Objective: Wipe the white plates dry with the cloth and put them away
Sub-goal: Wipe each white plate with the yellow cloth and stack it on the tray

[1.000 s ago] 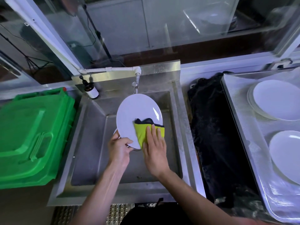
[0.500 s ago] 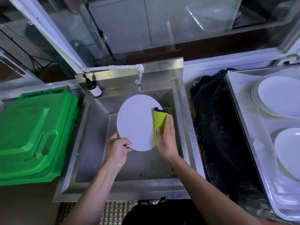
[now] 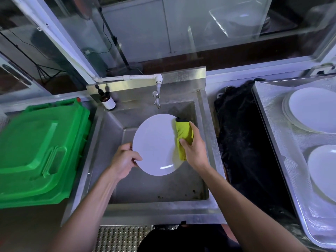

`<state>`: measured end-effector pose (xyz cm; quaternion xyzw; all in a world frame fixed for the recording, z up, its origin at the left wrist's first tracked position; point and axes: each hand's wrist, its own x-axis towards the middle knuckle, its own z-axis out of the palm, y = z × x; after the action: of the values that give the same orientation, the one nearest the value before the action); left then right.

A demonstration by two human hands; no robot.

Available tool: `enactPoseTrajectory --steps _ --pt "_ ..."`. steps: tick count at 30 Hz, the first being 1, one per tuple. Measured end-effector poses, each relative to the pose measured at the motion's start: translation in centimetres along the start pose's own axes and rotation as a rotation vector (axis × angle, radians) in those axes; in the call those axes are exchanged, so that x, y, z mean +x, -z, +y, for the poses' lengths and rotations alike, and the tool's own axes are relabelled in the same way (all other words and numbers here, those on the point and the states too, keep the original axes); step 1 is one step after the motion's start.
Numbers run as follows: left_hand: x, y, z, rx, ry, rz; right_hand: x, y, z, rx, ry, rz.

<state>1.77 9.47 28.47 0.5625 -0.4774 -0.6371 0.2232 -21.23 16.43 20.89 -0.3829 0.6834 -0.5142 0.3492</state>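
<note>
A white plate (image 3: 156, 144) is held over the steel sink (image 3: 205, 124). My left hand (image 3: 125, 160) grips its left rim, thumb on the face. My right hand (image 3: 194, 148) pinches a yellow-green cloth (image 3: 183, 135) with a dark edge around the plate's right rim. On the metal tray (image 3: 272, 135) at the right lie a stack of white plates (image 3: 312, 110) at the back and another white plate (image 3: 325, 170) nearer me.
A green plastic bin lid (image 3: 40, 153) lies left of the sink. A brown pump bottle (image 3: 107, 100) stands at the sink's back left corner, beside the tap (image 3: 157, 97). Black sheeting (image 3: 243, 142) covers the gap between sink and tray.
The cloth and my right hand slid from the plate's lower middle to its right rim, now wrapped around the edge. The plate turned flatter toward me; my left hand keeps its hold.
</note>
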Motion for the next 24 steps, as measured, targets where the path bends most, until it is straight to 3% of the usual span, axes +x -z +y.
enactPoseTrajectory --steps 14,19,24 --pt "2.3 -0.1 2.9 0.491 -0.085 -0.176 1.3 1.1 -1.1 -0.116 0.163 -0.096" --pt "3.2 -1.0 3.0 0.568 -0.108 -0.108 0.9 0.9 -1.1 -0.126 0.106 -0.010" --pt "3.3 -2.6 1.5 0.441 -0.119 0.017 0.4 1.2 -1.7 -0.164 0.216 0.108"
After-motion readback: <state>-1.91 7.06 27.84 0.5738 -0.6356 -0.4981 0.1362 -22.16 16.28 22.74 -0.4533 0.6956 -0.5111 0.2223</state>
